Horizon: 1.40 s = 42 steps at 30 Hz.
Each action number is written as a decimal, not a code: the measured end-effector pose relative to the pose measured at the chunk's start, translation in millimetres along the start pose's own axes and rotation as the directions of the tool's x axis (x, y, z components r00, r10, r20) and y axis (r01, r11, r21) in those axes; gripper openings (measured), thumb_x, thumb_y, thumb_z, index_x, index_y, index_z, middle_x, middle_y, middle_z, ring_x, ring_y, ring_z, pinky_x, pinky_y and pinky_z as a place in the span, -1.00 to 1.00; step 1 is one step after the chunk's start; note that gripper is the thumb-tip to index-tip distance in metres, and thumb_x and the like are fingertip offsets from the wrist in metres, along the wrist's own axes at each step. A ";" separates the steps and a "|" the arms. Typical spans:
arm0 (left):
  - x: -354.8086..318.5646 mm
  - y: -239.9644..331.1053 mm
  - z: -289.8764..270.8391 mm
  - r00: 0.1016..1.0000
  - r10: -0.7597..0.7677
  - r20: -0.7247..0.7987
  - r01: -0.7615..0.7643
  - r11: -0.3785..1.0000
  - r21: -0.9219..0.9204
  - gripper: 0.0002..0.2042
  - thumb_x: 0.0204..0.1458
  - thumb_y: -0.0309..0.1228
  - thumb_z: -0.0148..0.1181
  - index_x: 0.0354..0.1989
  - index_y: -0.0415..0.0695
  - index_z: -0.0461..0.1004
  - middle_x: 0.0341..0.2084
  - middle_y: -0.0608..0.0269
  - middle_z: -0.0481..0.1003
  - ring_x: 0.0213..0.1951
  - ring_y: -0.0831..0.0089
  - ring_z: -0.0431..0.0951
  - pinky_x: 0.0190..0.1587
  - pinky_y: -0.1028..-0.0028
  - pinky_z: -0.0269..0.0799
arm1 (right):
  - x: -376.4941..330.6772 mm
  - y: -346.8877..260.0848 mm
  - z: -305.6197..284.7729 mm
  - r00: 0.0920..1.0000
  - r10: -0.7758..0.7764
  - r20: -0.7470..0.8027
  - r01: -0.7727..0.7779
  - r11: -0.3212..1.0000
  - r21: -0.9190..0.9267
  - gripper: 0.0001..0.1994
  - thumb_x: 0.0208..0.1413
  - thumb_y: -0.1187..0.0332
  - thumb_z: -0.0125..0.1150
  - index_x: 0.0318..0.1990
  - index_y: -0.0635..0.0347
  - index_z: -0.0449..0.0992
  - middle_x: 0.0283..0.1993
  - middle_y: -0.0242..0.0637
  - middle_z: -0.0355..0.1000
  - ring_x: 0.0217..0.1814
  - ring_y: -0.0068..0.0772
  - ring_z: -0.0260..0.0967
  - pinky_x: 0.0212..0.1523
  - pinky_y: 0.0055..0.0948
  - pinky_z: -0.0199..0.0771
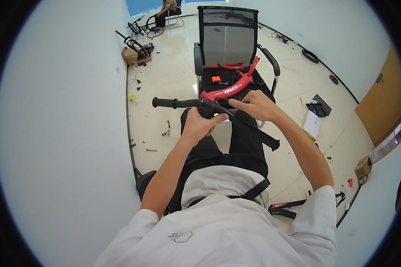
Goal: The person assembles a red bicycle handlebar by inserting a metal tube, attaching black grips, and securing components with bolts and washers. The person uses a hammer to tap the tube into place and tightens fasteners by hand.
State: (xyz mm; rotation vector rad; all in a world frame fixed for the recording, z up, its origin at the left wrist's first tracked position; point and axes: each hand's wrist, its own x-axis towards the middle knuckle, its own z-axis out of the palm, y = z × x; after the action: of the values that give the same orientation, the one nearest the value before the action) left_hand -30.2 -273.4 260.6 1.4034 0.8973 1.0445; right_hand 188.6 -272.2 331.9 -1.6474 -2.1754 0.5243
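Note:
A black bicycle handlebar (187, 103) lies across above my thighs, a ribbed grip on each end. My left hand (201, 125) is closed round its middle, by the stem clamp, with the thumb pointing right along the bar. My right hand (256, 105) is pinched on a thin dark hex key (222, 99) that reaches to the clamp; its tip is hard to make out. Just beyond, a red bicycle frame (236, 89) rests on the seat of a black office chair (228, 42). A small orange-red piece (216, 79) lies beside the frame.
To the left are a wall and a cardboard box (130, 54) of bike parts. Small parts (166, 129) lie on the floor. At right are an open black tool case (317, 109), a white sheet (312, 125) and tyres (310, 56). A person (165, 12) sits far back.

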 end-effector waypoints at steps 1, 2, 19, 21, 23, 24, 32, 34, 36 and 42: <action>2.1 -2.4 1.4 1.000 0.001 -0.026 0.000 1.000 0.020 -0.75 -0.05 -0.35 0.51 -0.42 -0.19 0.52 -0.71 0.42 0.40 -0.75 0.67 0.27 -0.72 0.58 0.09 | 0.0 -3.4 -1.8 1.000 0.024 0.009 -0.023 0.999 -0.039 -0.33 0.17 -0.15 0.13 -0.63 0.40 0.52 -0.74 -0.11 0.31 -0.65 -0.21 0.26 -0.49 -0.25 0.28; 5.4 -7.2 2.1 0.999 0.013 -0.051 -0.010 0.998 0.059 -0.74 -0.06 -0.34 0.52 -0.43 -0.19 0.52 -0.71 0.41 0.40 -0.75 0.67 0.27 -0.72 0.57 0.09 | 0.5 -5.8 -2.1 0.999 0.048 0.018 -0.046 0.996 -0.079 -0.34 0.17 -0.16 0.12 -0.61 0.40 0.55 -0.71 -0.07 0.35 -0.62 -0.16 0.32 -0.46 -0.22 0.33; 22.9 -23.1 7.7 0.903 0.293 -0.315 -0.214 0.941 0.263 -0.63 -0.11 -0.22 0.55 -0.32 -0.26 0.55 -0.52 0.32 0.59 -0.41 0.56 0.57 -0.27 0.52 0.47 | 17.5 -9.6 5.2 0.998 -0.047 -0.032 0.044 0.996 -0.076 -0.41 0.19 -0.04 0.08 -0.55 0.45 0.51 -0.61 0.04 0.40 -0.53 0.05 0.38 -0.33 -0.09 0.39; 18.4 -25.8 7.3 0.907 0.350 -0.234 -0.310 0.931 0.190 -0.72 0.01 -0.27 0.45 -0.33 -0.21 0.51 -0.63 0.40 0.50 -0.57 0.63 0.46 -0.48 0.58 0.36 | 8.4 -15.9 18.7 0.977 -0.186 -0.101 0.196 0.976 0.094 -0.58 0.27 0.18 0.04 -0.44 0.43 0.51 -0.57 0.04 0.39 -0.52 0.06 0.34 -0.35 -0.10 0.34; 11.5 -14.8 8.1 0.956 0.254 -0.149 -0.246 0.967 0.072 -0.75 0.07 -0.29 0.40 -0.34 -0.19 0.48 -0.68 0.43 0.43 -0.66 0.67 0.38 -0.59 0.60 0.25 | 1.4 -18.4 30.0 0.936 -0.259 -0.239 0.304 0.937 0.175 -0.65 0.28 0.25 0.03 -0.39 0.41 0.51 -0.54 0.04 0.41 -0.49 0.06 0.36 -0.36 -0.13 0.33; 10.5 -18.1 8.3 0.957 0.257 -0.132 -0.253 0.966 0.045 -0.77 0.09 -0.31 0.36 -0.36 -0.18 0.46 -0.70 0.45 0.39 -0.70 0.68 0.32 -0.63 0.60 0.18 | -1.3 -15.6 33.9 0.910 -0.325 -0.258 0.370 0.917 0.150 -0.72 0.29 0.33 0.04 -0.36 0.39 0.51 -0.51 0.05 0.41 -0.46 0.09 0.37 -0.38 -0.17 0.32; -6.0 -23.3 4.9 0.902 0.402 -0.157 -0.380 0.912 0.151 -0.81 0.19 -0.33 0.24 -0.30 -0.15 0.39 -0.63 0.41 0.40 -0.67 0.70 0.31 -0.65 0.60 0.15 | -13.2 -22.0 37.2 0.935 -0.278 -0.221 0.337 0.892 0.302 -0.73 0.26 0.33 0.13 -0.40 0.38 0.46 -0.56 0.01 0.38 -0.51 0.05 0.33 -0.46 -0.22 0.25; -4.6 -24.8 0.5 0.939 0.330 -0.099 -0.333 0.943 -0.014 -0.81 0.22 -0.33 0.21 -0.27 -0.15 0.36 -0.62 0.41 0.39 -0.66 0.69 0.31 -0.64 0.59 0.16 | -17.7 -23.7 39.8 0.915 -0.304 -0.263 0.371 0.893 0.257 -0.74 0.26 0.34 0.13 -0.41 0.38 0.45 -0.56 0.01 0.37 -0.52 0.05 0.31 -0.48 -0.23 0.24; -6.9 -17.0 -1.2 0.977 0.211 -0.029 -0.213 0.970 -0.116 -0.82 0.25 -0.34 0.18 -0.25 -0.15 0.35 -0.62 0.42 0.38 -0.66 0.69 0.31 -0.64 0.60 0.16 | -19.5 -20.4 44.9 0.865 -0.365 -0.344 0.444 0.876 0.189 -0.75 0.27 0.35 0.12 -0.38 0.39 0.47 -0.59 0.01 0.29 -0.59 -0.03 0.19 -0.54 -0.28 0.18; -5.8 -22.2 2.9 0.967 0.248 -0.057 -0.250 0.967 -0.049 -0.83 0.26 -0.34 0.16 -0.26 -0.15 0.34 -0.61 0.43 0.37 -0.67 0.67 0.31 -0.64 0.60 0.18 | -22.1 -23.4 35.1 0.895 -0.347 -0.280 0.409 0.889 0.207 -0.77 0.25 0.34 0.14 -0.37 0.36 0.46 -0.54 0.03 0.36 -0.51 0.08 0.31 -0.48 -0.21 0.25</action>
State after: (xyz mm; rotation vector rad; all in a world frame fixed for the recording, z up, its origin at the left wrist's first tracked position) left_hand -28.5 -277.6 238.0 1.4744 0.7337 1.2894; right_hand 157.5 -302.0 311.8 -1.0470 -2.0736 0.4491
